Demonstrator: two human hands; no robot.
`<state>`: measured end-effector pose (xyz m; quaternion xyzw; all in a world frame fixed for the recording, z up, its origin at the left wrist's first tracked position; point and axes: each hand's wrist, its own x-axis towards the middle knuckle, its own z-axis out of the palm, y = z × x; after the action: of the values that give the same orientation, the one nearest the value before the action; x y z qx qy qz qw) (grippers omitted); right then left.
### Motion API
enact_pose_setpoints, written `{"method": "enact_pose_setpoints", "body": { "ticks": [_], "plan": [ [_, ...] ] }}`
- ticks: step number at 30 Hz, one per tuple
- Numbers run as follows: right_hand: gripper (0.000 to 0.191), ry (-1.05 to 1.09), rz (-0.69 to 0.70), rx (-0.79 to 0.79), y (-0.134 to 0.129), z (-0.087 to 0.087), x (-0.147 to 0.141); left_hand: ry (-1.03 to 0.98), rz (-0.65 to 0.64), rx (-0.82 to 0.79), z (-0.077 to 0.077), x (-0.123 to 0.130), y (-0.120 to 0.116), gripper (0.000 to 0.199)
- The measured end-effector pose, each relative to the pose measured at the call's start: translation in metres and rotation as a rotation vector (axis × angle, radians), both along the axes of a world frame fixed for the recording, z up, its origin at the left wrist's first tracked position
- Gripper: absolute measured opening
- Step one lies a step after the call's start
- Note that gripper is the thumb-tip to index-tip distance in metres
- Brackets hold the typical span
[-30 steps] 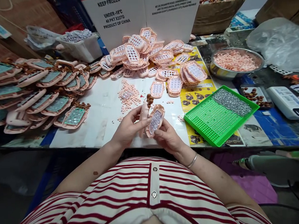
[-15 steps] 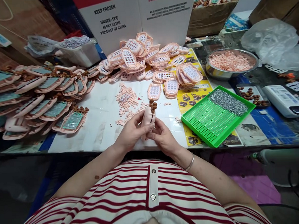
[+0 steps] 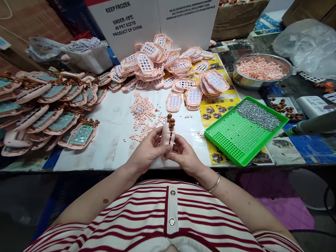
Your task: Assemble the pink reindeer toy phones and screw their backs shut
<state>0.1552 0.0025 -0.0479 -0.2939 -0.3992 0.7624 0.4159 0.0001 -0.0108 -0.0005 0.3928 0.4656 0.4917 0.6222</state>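
Note:
Upright between my two hands is a pink toy phone housing (image 3: 165,136) with brown knobbed pieces at its top and a dark gap along its side edge. My left hand (image 3: 149,147) wraps the housing from the left, thumb across its lower front. From the right, my right hand (image 3: 184,153) grips it with bent fingers near the bottom. Behind the hands, small pink button pieces (image 3: 141,108) lie loose on the white sheet (image 3: 108,139). Further back rises a pile of pink housing halves (image 3: 145,64) with button holes.
Stacked housings with teal boards (image 3: 60,122) crowd the left. On the right are a green tray (image 3: 226,133) of small screws, a metal bowl (image 3: 261,82) of pink pieces, and an electric screwdriver (image 3: 316,122) over a white scale (image 3: 312,104). A white carton (image 3: 136,17) stands behind.
The screwdriver on the right has swung up from below the table edge to above it. Both hands keep hold of the housing, which has turned slightly and sits more upright.

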Motion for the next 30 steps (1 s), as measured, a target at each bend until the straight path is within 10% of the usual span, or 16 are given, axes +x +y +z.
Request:
{"method": "enact_pose_setpoints", "body": {
  "ticks": [9,18,30],
  "plan": [
    [0.054,0.01,0.438,0.222,0.001,0.003,0.017,-0.255,-0.266,-0.091,-0.015,-0.023,0.007,0.073],
    [0.054,-0.844,-0.039,1.039,-0.011,0.022,0.014,-0.25,0.008,0.087,-0.009,-0.006,-0.002,0.05],
    [0.035,-0.724,-0.09,0.97,-0.012,0.036,0.018,-0.256,-0.139,0.051,-0.009,-0.008,0.002,0.048]
  ]
}}
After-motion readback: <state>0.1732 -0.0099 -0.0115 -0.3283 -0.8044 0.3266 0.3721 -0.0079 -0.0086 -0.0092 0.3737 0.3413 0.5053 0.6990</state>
